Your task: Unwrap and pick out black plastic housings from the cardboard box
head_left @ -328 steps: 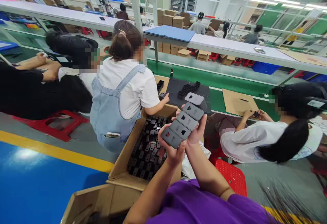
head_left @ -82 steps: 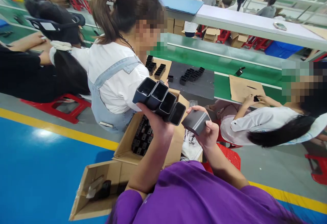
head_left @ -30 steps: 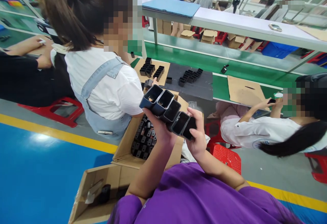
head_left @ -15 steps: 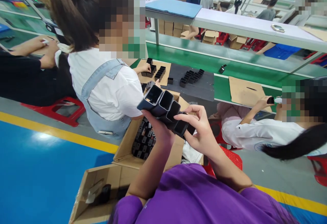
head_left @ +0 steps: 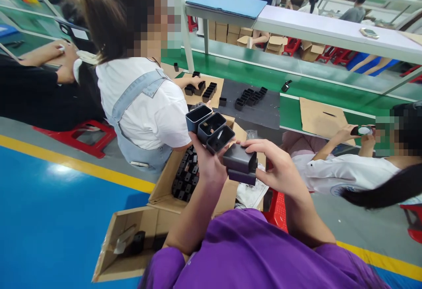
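My left hand point(head_left: 211, 166) is closed from below around three black rectangular cases point(head_left: 211, 126), held side by side with their hollow ends facing up. To the right, my right hand point(head_left: 278, 166) grips two more black cases point(head_left: 240, 158), one under the other and lying on their sides, thumb and fingers at their right end. Their left end is close to my left hand; whether they touch it I cannot tell. Below my hands stands a cardboard box point(head_left: 158, 199) with many similar black pieces point(head_left: 186, 177) inside.
Another open carton point(head_left: 112, 240) is at the lower left. A co-worker in white point(head_left: 154, 113) sits close on the left, another point(head_left: 329, 170) on the right. Rows of black cases point(head_left: 252, 97) lie on a dark mat point(head_left: 268, 115). A red stool point(head_left: 277, 210) is near my right arm.
My right hand has drawn two cases away to the right and turned them on their sides. Three cases stay in my left hand. The view has shifted slightly.
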### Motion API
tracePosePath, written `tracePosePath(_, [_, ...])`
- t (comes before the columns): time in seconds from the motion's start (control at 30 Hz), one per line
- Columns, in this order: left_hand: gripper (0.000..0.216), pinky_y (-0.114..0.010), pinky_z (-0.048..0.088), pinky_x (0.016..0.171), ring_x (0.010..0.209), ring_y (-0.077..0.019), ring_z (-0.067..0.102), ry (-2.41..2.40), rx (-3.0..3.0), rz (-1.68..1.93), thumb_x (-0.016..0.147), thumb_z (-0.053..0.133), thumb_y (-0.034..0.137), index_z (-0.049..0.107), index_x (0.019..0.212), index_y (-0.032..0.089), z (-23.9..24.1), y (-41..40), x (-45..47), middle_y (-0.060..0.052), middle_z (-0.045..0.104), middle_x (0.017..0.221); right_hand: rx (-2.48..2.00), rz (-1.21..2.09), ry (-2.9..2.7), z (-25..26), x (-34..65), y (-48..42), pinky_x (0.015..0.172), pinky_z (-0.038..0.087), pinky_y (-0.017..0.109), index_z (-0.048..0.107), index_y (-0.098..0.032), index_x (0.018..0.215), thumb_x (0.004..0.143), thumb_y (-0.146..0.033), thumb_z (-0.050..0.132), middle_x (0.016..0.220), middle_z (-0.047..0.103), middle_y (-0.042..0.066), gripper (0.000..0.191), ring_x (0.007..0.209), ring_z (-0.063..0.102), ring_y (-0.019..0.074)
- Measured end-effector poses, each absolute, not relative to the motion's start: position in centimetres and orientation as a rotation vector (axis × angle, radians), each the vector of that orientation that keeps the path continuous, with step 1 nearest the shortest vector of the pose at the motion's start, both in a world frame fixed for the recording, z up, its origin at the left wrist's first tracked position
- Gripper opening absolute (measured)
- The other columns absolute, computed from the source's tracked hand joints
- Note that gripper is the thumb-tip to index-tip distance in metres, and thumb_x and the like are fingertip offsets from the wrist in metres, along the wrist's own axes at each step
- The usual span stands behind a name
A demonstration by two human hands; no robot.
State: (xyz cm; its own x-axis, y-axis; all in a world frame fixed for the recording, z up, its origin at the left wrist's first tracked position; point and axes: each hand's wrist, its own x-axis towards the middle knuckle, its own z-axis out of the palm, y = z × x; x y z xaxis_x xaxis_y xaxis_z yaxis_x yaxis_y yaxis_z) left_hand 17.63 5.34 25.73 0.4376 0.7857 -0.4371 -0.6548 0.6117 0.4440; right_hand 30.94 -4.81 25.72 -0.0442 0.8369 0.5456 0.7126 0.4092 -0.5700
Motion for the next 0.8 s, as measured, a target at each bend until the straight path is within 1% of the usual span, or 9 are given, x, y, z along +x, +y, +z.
tracePosePath(0.1, [0.084,-0.034,0.060,0.062,0.063,-0.0215,0.069,0.642,0.216,0.842,0.092,0.023,0.079,0.077,0.084,0.015,25.6,5.3,17.5,-0.010,0.072,0.067,-1.329,0.164,-1.814,25.8,31.1,-5.1,0.095,0.057,0.040,0.056,-0.025,0.115,0.077,-0.003,0.053,0.120,0.069,0.009,0.044,0.113,0.067,0.0232])
tracePosePath(0.27, [0.080,-0.034,0.060,0.066,0.063,-0.0200,0.069,0.599,0.201,0.816,0.090,0.028,0.080,0.075,0.086,0.016,26.0,5.2,17.3,-0.008,0.071,0.069,-1.321,0.143,-1.827,26.2,30.8,-5.1,0.090,0.059,0.039,0.057,-0.025,0.114,0.083,-0.007,0.054,0.117,0.070,0.010,0.036,0.108,0.069,0.0229])
tracePosePath(0.4, [0.078,-0.033,0.060,0.069,0.061,-0.0183,0.068,0.599,0.202,0.835,0.095,0.023,0.075,0.075,0.086,0.017,26.3,5.1,17.2,-0.007,0.071,0.068,-1.304,0.119,-1.848,26.2,30.7,-5.0,0.089,0.059,0.038,0.056,-0.025,0.114,0.087,-0.011,0.056,0.116,0.070,0.010,0.031,0.108,0.069,0.0224])
tracePosePath(0.6, [0.082,-0.032,0.061,0.070,0.061,-0.0184,0.069,0.647,0.189,0.854,0.096,0.019,0.074,0.074,0.084,0.013,26.2,5.2,17.2,-0.009,0.071,0.066,-1.325,0.155,-1.846,25.6,30.8,-5.0,0.090,0.057,0.037,0.056,-0.025,0.116,0.088,-0.014,0.058,0.116,0.069,0.009,0.030,0.108,0.068,0.0219])
tracePosePath(0.7, [0.082,-0.031,0.060,0.068,0.062,-0.0183,0.069,0.604,0.211,0.855,0.096,0.020,0.073,0.074,0.084,0.013,25.8,5.1,17.2,-0.008,0.071,0.067,-1.317,0.139,-1.857,25.6,30.8,-4.9,0.090,0.057,0.038,0.055,-0.025,0.116,0.089,-0.014,0.057,0.116,0.069,0.009,0.030,0.107,0.068,0.0220])
tracePosePath(0.8, [0.075,-0.028,0.058,0.062,0.062,-0.0169,0.068,0.536,0.234,0.894,0.098,0.025,0.069,0.075,0.087,0.015,25.3,5.0,17.3,-0.007,0.074,0.075,-1.292,0.115,-1.871,25.8,30.7,-4.9,0.091,0.057,0.038,0.056,-0.025,0.116,0.088,-0.013,0.057,0.118,0.069,0.009,0.031,0.108,0.068,0.0219])
